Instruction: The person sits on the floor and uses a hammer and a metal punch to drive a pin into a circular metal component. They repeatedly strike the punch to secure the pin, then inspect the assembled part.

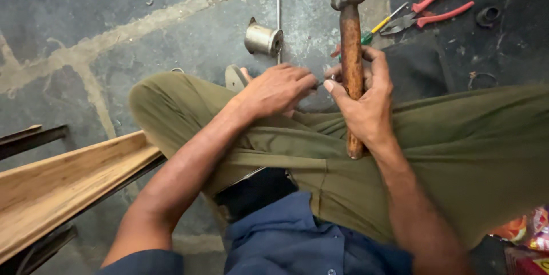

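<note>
Head view, right hand [366, 106] gripping wooden-handled hammer [350, 52], left hand [277, 89] pinching something small, unclear, colourful wrappers [529, 235] bottom right.

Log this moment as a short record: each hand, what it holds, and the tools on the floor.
right hand: gripping wooden-handled ball-peen hammer, steel head pointing away
left hand: fingertips pinching something small beside the hammer handle, too hidden to identify
floor ahead: short metal cylinder, steel T-handle rod, red-handled pliers, yellow-green screwdriver
left side: long wooden plank
</note>
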`<state>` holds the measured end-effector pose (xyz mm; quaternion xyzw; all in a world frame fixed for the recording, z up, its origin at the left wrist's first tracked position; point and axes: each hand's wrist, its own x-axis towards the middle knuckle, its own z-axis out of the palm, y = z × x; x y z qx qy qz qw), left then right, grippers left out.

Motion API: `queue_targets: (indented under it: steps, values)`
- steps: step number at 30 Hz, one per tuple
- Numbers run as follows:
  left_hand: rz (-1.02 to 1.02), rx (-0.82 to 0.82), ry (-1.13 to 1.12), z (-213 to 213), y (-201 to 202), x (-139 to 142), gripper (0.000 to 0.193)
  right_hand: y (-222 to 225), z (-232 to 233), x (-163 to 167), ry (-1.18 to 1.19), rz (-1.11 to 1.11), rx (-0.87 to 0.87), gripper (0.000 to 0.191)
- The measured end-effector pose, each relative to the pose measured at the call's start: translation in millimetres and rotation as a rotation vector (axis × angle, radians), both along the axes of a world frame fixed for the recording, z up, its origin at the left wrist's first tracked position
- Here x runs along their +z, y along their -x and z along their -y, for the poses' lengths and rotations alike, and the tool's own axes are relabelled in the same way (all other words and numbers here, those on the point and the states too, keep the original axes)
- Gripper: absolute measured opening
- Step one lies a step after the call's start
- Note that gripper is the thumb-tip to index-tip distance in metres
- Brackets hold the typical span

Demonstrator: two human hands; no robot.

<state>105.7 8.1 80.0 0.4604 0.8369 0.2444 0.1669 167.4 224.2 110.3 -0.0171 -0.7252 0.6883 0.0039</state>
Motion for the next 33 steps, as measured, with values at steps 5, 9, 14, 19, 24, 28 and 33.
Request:
queue_targets:
  steps: [5,9,14,19,24,28,33]
  values:
    - [-0.130,0.169,-0.042,25,36,6,0.069,-3,-2,-5,-0.108,-0.045,-0.102,0.060]
    - [-0.286,0.161,0.217,49,67,-8,0.087,0,-6,-9,-0.052,-0.014,-0.126,0.061]
    - [-0.247,0.238,0.353,48,66,-21,0.067,1,-5,-14,-0.013,-0.025,-0.132,0.061]
    - [-0.329,0.267,0.324,45,59,-26,0.072,15,4,-12,-0.023,-0.052,-0.155,0.062]
    - [-0.542,0.244,0.411,46,59,-42,0.050,60,24,-16,-0.180,-0.134,-0.161,0.060]
    - [-0.466,0.258,0.398,44,64,-44,0.062,74,41,-30,-0.131,-0.110,-0.184,0.062]
    - [-0.310,0.229,0.360,40,73,-33,0.085,72,43,-50,-0.140,-0.168,-0.169,0.062]
